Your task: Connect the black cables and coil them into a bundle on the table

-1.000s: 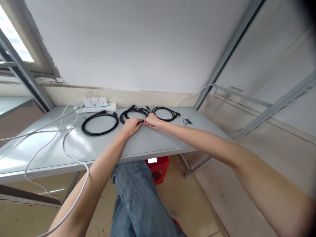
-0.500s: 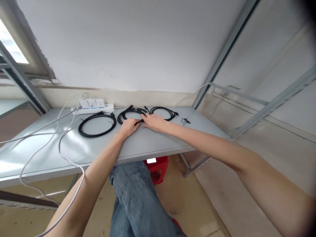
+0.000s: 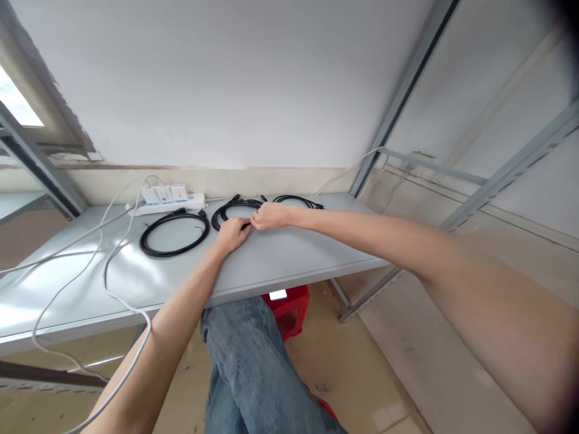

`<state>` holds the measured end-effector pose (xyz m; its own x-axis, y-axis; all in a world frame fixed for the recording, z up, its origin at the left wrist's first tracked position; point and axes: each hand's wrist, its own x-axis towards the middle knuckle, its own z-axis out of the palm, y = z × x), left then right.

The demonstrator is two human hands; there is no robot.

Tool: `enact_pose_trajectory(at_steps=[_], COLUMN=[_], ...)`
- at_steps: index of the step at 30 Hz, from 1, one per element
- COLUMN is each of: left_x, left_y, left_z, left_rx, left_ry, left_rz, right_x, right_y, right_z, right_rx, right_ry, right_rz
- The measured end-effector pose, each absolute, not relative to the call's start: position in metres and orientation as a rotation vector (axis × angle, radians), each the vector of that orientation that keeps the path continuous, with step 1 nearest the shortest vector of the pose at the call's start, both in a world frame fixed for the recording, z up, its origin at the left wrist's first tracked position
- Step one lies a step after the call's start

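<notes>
Pale wall (image 3: 226, 84), grey table (image 3: 280, 256) up against it; remote feed gives me both bare hands at mid-table. Left hand (image 3: 234, 234) is pinched on a short black cable end (image 3: 245, 226) pointing towards the other hand. Right hand (image 3: 270, 216) has fingers curled together right beside that piece; can't tell if it grips too, fingertips hidden from me. Just behind them the middle black coil (image 3: 214, 217) lies flat, near side partly covered. Right coil (image 3: 296, 197) is beyond the right wrist, mostly blocked. Left coil (image 3: 167, 254) lies flat, apart from the left hand, in front of a white power strip (image 3: 174, 207) with white adapters (image 3: 163, 193) plugged in. White cables (image 3: 105, 274) trail over the table's left part and front edge; below I get jeans (image 3: 253, 361), red stool (image 3: 298, 299)
</notes>
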<state>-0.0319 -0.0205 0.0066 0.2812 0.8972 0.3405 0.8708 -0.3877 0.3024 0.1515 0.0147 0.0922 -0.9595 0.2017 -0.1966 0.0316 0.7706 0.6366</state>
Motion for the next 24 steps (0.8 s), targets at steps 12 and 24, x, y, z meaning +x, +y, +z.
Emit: enact_pose_trajectory(at_steps=[12, 24], left_x=[-0.032, -0.043], left_y=[-0.020, -0.030], left_z=[0.005, 0.042], left_rx=[2.514, 1.706], left_ry=[1.665, 1.353], left_rz=[0.730, 1.744], right_x=[0.133, 0.154], right_y=[-0.008, -0.015], right_z=[0.073, 0.042], right_rx=[1.996, 1.918], right_ry=[2.392, 2.469], right_rz=[-1.607, -2.632])
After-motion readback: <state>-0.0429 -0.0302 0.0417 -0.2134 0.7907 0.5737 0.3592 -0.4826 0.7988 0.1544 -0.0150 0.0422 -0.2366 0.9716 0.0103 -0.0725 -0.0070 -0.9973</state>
